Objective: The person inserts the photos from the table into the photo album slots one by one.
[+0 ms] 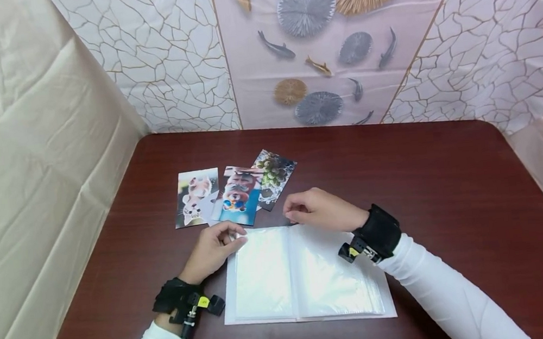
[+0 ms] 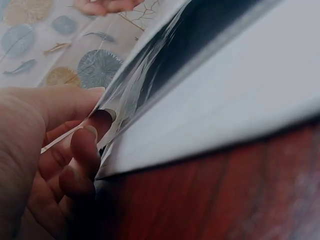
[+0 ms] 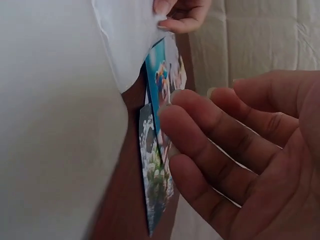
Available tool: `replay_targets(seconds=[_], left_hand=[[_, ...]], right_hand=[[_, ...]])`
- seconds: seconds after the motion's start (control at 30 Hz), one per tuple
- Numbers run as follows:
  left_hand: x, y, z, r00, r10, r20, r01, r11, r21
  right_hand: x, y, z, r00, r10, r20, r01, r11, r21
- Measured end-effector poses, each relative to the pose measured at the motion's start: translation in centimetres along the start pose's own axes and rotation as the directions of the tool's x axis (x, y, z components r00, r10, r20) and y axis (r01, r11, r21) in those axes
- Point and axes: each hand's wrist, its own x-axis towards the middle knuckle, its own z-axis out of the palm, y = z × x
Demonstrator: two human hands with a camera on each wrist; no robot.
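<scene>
A photo album point(image 1: 294, 276) lies spread on the table, its clear plastic sleeve pages pale and shiny. At its upper left corner my left hand point(image 1: 215, 251) pinches a plastic sleeve page point(image 2: 131, 95) between thumb and fingers. In the left wrist view that page stands lifted at an angle. Over the album's upper right edge hovers my right hand point(image 1: 326, 208), fingers loosely bent; the right wrist view shows nothing in its palm. Just beyond the album lie an animal photo point(image 1: 196, 198), a blue-edged photo point(image 1: 239, 197) and a photo with green fruit point(image 1: 274, 174), partly overlapping.
The dark red wooden table point(image 1: 450, 190) extends around the album. A patterned cloth backdrop point(image 1: 172, 59) hangs along its far edge, and a cream cloth point(image 1: 30, 160) hangs at the left side.
</scene>
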Motion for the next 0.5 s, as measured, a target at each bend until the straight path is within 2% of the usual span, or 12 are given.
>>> replay_targets(seconds=[0.1,0.27,0.5], left_hand=[[0.2,0.1,0.0,1.000,0.002,0.007,-0.002,1.000,0.006],[0.4,-0.1,0.0,1.000,-0.008,0.026,0.007,1.000,0.012],[0.1,-0.3,-0.1,0.999,-0.017,0.039,0.018,1.000,-0.014]], right_hand=[[1.5,-0.5,0.0,0.999,-0.024,0.027,0.026,0.996,-0.083],[4.1,-1.4,0.1,0.997,-0.016,0.074,0.030,0.980,-0.195],[7.5,-2.5,0.5,0.995,-0.023,0.098,0.054,0.944,-0.326]])
